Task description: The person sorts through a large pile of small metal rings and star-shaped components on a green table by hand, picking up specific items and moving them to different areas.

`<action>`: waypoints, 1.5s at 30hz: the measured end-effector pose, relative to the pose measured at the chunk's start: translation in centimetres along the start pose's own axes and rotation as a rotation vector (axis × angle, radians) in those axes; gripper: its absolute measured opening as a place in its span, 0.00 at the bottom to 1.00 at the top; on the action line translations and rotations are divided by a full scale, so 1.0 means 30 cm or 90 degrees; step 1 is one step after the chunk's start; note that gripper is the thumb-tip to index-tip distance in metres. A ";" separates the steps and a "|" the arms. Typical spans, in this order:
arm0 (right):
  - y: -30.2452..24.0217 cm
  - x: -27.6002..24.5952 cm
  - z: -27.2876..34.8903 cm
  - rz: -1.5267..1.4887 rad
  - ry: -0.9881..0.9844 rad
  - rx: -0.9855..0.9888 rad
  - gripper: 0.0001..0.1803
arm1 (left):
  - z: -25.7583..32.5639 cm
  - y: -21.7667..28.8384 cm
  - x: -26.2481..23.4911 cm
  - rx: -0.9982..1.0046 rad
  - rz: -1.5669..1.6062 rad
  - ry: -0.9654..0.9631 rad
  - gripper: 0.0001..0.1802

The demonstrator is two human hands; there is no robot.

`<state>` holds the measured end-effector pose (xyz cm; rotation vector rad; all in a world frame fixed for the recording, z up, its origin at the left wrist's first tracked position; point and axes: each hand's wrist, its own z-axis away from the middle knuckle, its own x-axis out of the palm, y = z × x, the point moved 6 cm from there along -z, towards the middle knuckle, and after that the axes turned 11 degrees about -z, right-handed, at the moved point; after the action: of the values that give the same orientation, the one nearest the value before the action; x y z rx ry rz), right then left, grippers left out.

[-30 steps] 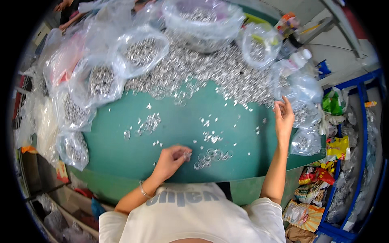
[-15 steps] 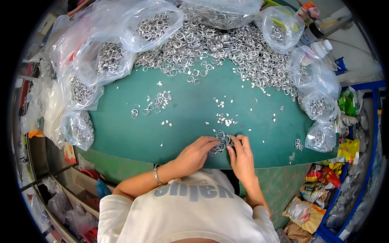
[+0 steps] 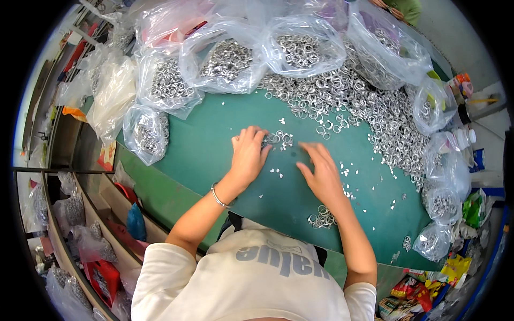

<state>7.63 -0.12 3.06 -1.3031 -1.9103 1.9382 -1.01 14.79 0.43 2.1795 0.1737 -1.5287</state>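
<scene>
My left hand [image 3: 248, 155] rests on the green tabletop [image 3: 214, 155], its fingers bent and the thumb held apart. Its fingertips are at the left edge of a small cluster of silver metal rings [image 3: 280, 139]. On the other side of that cluster, my right hand [image 3: 324, 174] hovers low with thumb and fingers spread and nothing visible between them; its fingertips are slightly blurred. Beside my right forearm lies a small heap of rings [image 3: 321, 219], partly covered by the arm. Small white chips [image 3: 276, 172] are scattered between the hands and to the right.
A large pile of rings [image 3: 353, 96] spreads over the far and right side. Clear plastic bags of rings [image 3: 227, 59] line the table's left, far and right edges. Drawers with bagged parts [image 3: 80, 214] stand at lower left. Another person's hands [image 3: 393, 12] show at the far right.
Both hands have left the near heap of rings and moved forward and left to the farther cluster. My right hand has opened. The view has turned left.
</scene>
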 end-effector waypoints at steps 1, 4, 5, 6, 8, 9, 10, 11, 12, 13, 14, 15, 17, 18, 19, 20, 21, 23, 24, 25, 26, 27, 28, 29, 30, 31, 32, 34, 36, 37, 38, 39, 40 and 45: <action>0.029 0.029 -0.038 0.048 0.012 -0.022 0.15 | -0.001 -0.007 0.016 0.007 0.036 -0.026 0.13; 0.070 0.089 -0.094 0.149 0.017 -0.075 0.12 | 0.006 -0.068 0.014 -0.017 0.056 0.000 0.11; 0.083 0.086 -0.096 0.159 0.003 -0.083 0.10 | 0.004 -0.085 0.013 -0.028 0.058 -0.003 0.12; 0.094 0.079 -0.095 0.170 -0.009 -0.091 0.08 | -0.001 -0.087 0.001 -0.023 0.052 0.024 0.12; 0.118 0.051 -0.078 0.087 -0.004 -0.012 0.05 | -0.008 -0.075 -0.045 -0.025 0.039 0.079 0.13; 0.123 0.036 -0.070 0.046 0.000 0.029 0.04 | -0.016 -0.054 -0.040 -0.002 0.057 0.061 0.13; 0.114 0.020 -0.065 0.010 0.006 0.053 0.02 | -0.027 -0.022 -0.033 0.025 0.076 0.042 0.14; 0.147 0.019 -0.058 -0.077 0.009 0.136 0.02 | -0.036 0.009 -0.025 0.052 0.096 0.023 0.14; 0.181 0.022 -0.047 -0.164 0.014 0.219 0.02 | -0.043 0.036 -0.016 0.076 0.129 -0.011 0.15; 0.210 0.027 -0.036 -0.252 0.022 0.301 0.02 | -0.054 0.063 -0.007 0.103 0.161 -0.043 0.15; 0.207 0.030 -0.034 -0.326 0.038 0.305 0.04 | -0.059 0.085 0.005 0.130 0.194 -0.076 0.16; 0.195 0.031 -0.029 -0.383 0.036 0.313 0.04 | -0.057 0.089 0.022 0.113 0.246 -0.100 0.17; 0.148 0.027 -0.029 -0.502 0.030 0.328 0.04 | -0.038 0.093 0.056 0.078 0.347 -0.147 0.18; 0.141 0.023 -0.023 -0.497 0.035 0.323 0.04 | -0.032 0.093 0.047 0.063 0.380 -0.109 0.16; 0.138 0.019 -0.014 -0.493 0.042 0.320 0.04 | -0.030 0.095 0.030 0.051 0.392 -0.081 0.15; 0.134 0.015 -0.007 -0.489 0.048 0.317 0.05 | -0.030 0.098 0.004 0.038 0.405 -0.053 0.13; 0.133 0.014 0.000 -0.496 0.046 0.331 0.05 | -0.030 0.101 -0.019 0.026 0.416 -0.025 0.12; 0.123 0.012 0.006 -0.512 0.039 0.356 0.05 | -0.025 0.115 -0.042 0.021 0.440 -0.031 0.11; 0.112 0.012 0.008 -0.513 0.035 0.346 0.05 | -0.023 0.118 -0.046 0.019 0.452 -0.034 0.11; 0.098 0.012 0.010 -0.514 0.031 0.334 0.05 | -0.020 0.117 -0.041 0.021 0.460 -0.043 0.10; 0.088 0.013 0.012 -0.515 0.027 0.323 0.04 | -0.014 0.113 -0.032 0.023 0.467 -0.053 0.10; 0.084 0.010 0.015 -0.516 0.037 0.311 0.04 | -0.010 0.112 -0.028 0.025 0.475 -0.062 0.10; 0.082 0.007 0.019 -0.515 0.048 0.300 0.04 | -0.009 0.115 -0.027 0.027 0.483 -0.074 0.10; 0.081 0.004 0.023 -0.514 0.059 0.288 0.04 | -0.008 0.118 -0.026 0.029 0.492 -0.086 0.10; 0.084 0.003 0.031 -0.503 0.061 0.285 0.04 | -0.007 0.123 -0.026 0.032 0.500 -0.098 0.09; 0.089 0.000 0.039 -0.493 0.064 0.281 0.04 | -0.007 0.124 -0.036 0.028 0.514 -0.078 0.09; 0.091 -0.005 0.045 -0.483 0.067 0.278 0.04 | -0.005 0.126 -0.047 0.025 0.528 -0.058 0.08; 0.105 -0.006 0.049 -0.514 0.040 0.318 0.04 | 0.005 0.119 -0.031 -0.063 0.657 -0.089 0.06; 0.095 -0.001 0.056 -0.536 0.015 0.339 0.04 | 0.034 0.111 0.025 -0.240 0.880 -0.194 0.05; 0.071 0.008 0.056 -0.543 0.002 0.339 0.04 | 0.036 0.115 0.034 -0.246 0.911 -0.234 0.05; 0.055 0.014 0.057 -0.550 -0.010 0.340 0.04 | 0.035 0.116 0.041 -0.252 0.941 -0.275 0.05; 0.052 0.017 0.060 -0.575 -0.018 0.351 0.04 | 0.039 0.120 0.047 -0.257 0.970 -0.316 0.06; 0.051 0.020 0.061 -0.599 -0.026 0.361 0.05 | 0.044 0.122 0.051 -0.262 0.993 -0.328 0.06; 0.057 -0.001 0.067 -0.645 -0.030 0.366 0.05 | 0.064 0.130 0.057 -0.289 1.024 -0.377 0.07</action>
<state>7.17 -1.99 1.24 -0.0659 -1.3802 1.6888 -0.59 10.23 -0.47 0.7878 -1.0387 -0.8426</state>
